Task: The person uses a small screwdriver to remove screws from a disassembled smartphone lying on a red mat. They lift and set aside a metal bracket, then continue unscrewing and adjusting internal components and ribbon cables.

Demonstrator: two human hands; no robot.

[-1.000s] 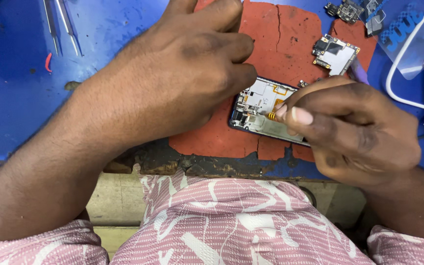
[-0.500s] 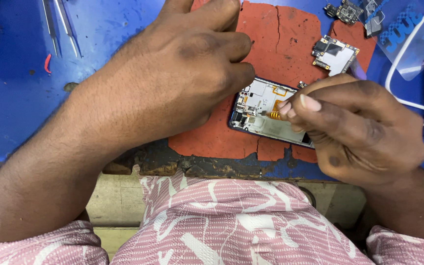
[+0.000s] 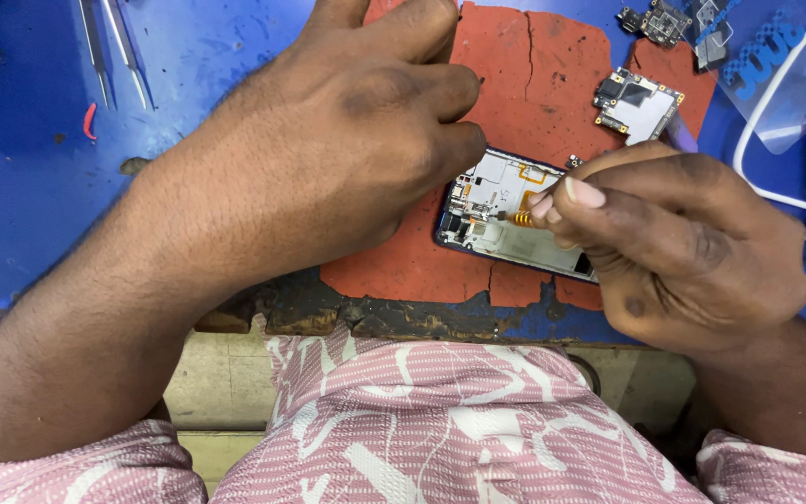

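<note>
two hands on one opened phone, near the front edge of the bench.

my left hand (image 3: pixel 347 159) lies curled, knuckles bent, over the left end of the opened phone (image 3: pixel 506 219), pressing it onto the cracked red mat (image 3: pixel 534 84). my right hand (image 3: pixel 673 252) comes in from the right, thumb and fingers pinched on a thin tool (image 3: pixel 515 213) whose tip touches the orange flex inside the frame. the phone's long axis runs left to right, tilting slightly down toward the right, so it lies between both hands; the right one is nearer the flex. a loose circuit board (image 3: pixel 638 101) sits toward the far right corner, tweezers (image 3: pixel 109 51) toward the far left.
</note>
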